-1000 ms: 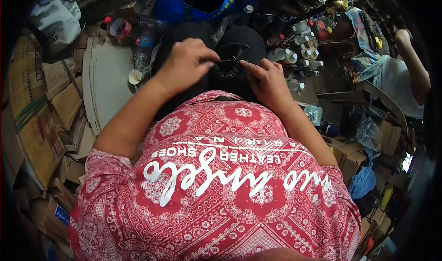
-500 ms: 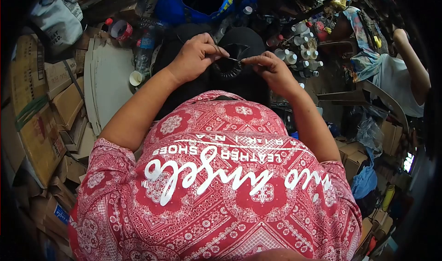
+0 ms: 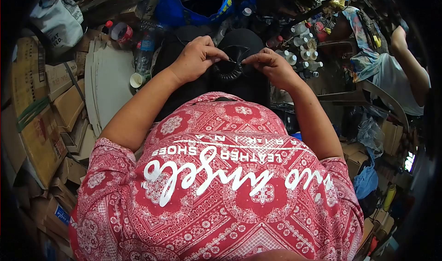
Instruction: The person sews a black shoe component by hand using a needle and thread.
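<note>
My left hand is closed in a pinch, thumb and forefinger together on a thin dark thread. Opposite it, my right hand also pinches at the thread, fingertips close to those of the left. Below and between both hands lies a black, rounded leather-like piece with a ridged, gathered edge, resting on my dark-clad lap. Its exact kind is hard to make out, and the fingers partly cover it. Whether a needle is in the fingers cannot be seen now.
Flattened cardboard and a pale board lie left. A blue bag stands ahead. Several small bottles are grouped at right, with another person's arm beyond. A paper cup sits near my left forearm.
A thin, light-catching sliver stretched between my fingertips before; now a dark thread shows there. My right hand has shifted slightly, and the other person's arm has moved a little.
</note>
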`<state>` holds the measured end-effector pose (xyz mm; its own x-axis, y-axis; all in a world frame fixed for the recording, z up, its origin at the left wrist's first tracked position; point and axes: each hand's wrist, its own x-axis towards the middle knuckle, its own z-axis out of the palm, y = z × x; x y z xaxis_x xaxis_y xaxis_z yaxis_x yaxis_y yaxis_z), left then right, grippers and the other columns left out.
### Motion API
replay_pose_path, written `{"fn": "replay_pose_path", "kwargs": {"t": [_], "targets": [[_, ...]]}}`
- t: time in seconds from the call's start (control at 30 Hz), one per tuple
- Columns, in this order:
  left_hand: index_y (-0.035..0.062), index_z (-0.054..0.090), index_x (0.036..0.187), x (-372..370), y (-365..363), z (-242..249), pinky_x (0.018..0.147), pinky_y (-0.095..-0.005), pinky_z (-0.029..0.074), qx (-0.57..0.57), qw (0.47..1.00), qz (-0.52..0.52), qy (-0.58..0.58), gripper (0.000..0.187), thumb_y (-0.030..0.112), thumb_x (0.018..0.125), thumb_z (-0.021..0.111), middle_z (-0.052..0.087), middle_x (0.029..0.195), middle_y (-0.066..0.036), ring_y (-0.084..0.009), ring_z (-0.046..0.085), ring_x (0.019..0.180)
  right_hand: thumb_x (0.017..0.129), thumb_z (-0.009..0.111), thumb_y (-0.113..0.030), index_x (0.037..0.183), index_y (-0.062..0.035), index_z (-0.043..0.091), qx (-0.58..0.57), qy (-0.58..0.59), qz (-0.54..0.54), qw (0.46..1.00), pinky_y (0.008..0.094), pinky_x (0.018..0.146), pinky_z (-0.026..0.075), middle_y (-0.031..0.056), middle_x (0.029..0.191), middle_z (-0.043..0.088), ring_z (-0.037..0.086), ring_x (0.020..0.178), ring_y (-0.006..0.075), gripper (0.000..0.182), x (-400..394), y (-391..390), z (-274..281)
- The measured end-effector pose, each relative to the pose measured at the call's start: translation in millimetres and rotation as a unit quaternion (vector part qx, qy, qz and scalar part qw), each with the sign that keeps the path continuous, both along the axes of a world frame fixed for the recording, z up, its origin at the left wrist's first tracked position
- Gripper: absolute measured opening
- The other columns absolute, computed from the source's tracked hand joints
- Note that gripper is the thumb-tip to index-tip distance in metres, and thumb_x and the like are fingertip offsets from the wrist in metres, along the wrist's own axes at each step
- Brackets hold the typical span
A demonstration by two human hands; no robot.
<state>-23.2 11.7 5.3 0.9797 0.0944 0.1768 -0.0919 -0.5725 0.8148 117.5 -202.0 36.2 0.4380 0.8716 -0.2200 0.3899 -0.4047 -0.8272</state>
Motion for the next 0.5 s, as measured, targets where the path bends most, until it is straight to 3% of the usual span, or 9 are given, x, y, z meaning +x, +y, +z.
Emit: {"fn": "replay_pose_path", "kwargs": {"t": [0.27, 0.33, 0.5], "targets": [[0.0149, 0.073, 0.092, 9.8, -0.2, -5.2, 0.069, -0.0267, 0.041, -0.022, 0.999, -0.034, 0.029, 0.020, 0.002, 0.078, 0.066, 0.048, 0.074, -0.001, -0.0154, 0.048, 0.074, 0.081, 0.060, 0.000, 0.106, -0.0156, 0.071, -0.021, 0.082, 0.011, 0.996, 0.0252, 0.078, 0.042, 0.0011, 0.079, 0.051, 0.050, 0.082, 0.0133, 0.031, 7.1, -2.0, -3.8], [0.0139, 0.073, 0.093, 14.1, 0.7, -9.4, 0.069, -0.0267, 0.041, -0.080, 0.993, -0.059, 0.065, 0.020, 0.002, 0.078, 0.066, 0.050, 0.074, -0.001, -0.0146, 0.049, 0.074, 0.081, 0.060, 0.000, 0.106, -0.0153, 0.070, -0.016, 0.084, 0.018, 0.996, 0.0249, 0.078, 0.042, 0.0010, 0.079, 0.052, 0.050, 0.082, 0.0130, 0.031, 9.4, -2.2, -7.0], [0.0129, 0.073, 0.092, 18.3, -1.6, -16.4, 0.072, -0.0276, 0.044, -0.087, 0.990, -0.076, 0.083, 0.018, 0.005, 0.078, 0.066, 0.055, 0.078, -0.003, -0.0164, 0.054, 0.076, 0.081, 0.061, -0.001, 0.107, -0.0140, 0.070, -0.015, 0.079, 0.031, 0.996, 0.0249, 0.079, 0.042, 0.0012, 0.081, 0.055, 0.051, 0.082, 0.0124, 0.030, 10.3, -3.5, -10.0]]}}
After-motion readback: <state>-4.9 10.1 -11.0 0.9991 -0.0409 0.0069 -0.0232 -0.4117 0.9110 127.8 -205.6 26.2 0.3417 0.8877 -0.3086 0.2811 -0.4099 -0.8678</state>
